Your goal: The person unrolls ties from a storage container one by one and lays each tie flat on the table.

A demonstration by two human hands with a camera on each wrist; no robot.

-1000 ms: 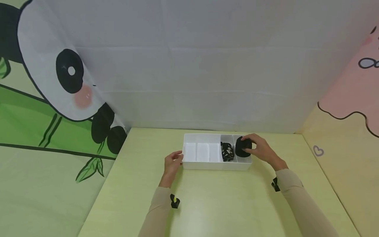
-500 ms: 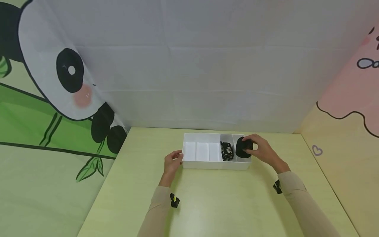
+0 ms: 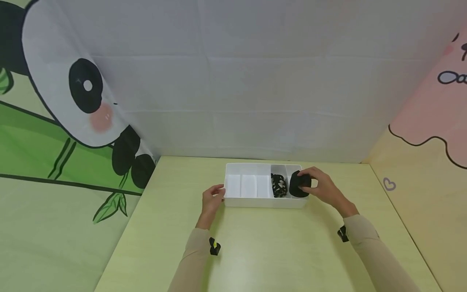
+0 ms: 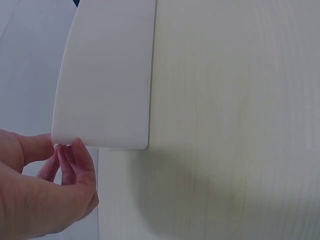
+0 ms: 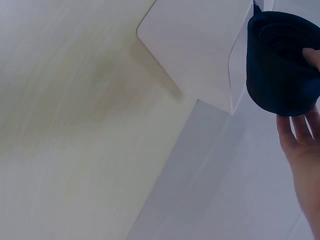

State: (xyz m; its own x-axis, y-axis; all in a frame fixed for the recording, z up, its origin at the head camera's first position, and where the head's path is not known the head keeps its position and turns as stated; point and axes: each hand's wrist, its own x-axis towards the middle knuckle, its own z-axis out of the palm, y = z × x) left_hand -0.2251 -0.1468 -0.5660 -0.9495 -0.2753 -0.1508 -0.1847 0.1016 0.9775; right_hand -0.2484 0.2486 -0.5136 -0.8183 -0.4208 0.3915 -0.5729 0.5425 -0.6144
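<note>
A white divided storage box (image 3: 266, 202) stands on the table. My left hand (image 3: 212, 200) holds its left end; in the left wrist view the thumb and fingers (image 4: 82, 160) pinch the rim at a corner. Over the rightmost compartment my right hand (image 3: 326, 190) grips a dark rolled necktie (image 3: 297, 186). In the right wrist view the necktie (image 5: 280, 80) shows coiled layers of ribbed dark blue cloth, thumb at the top opening and fingers against the far side. A black cloth bundle with a pale pattern (image 3: 279, 185) lies in the compartment just left of it.
The wide left section of the box (image 3: 249, 186) has low ridges on its floor. A pale wood-look table (image 3: 255, 247) carries the box. Behind it hangs a white sheet (image 3: 255, 101), with printed cartoon panels at both sides.
My right hand and the rolled necktie have shifted slightly toward the box's front edge. The left hand keeps its place at the box's left end.
</note>
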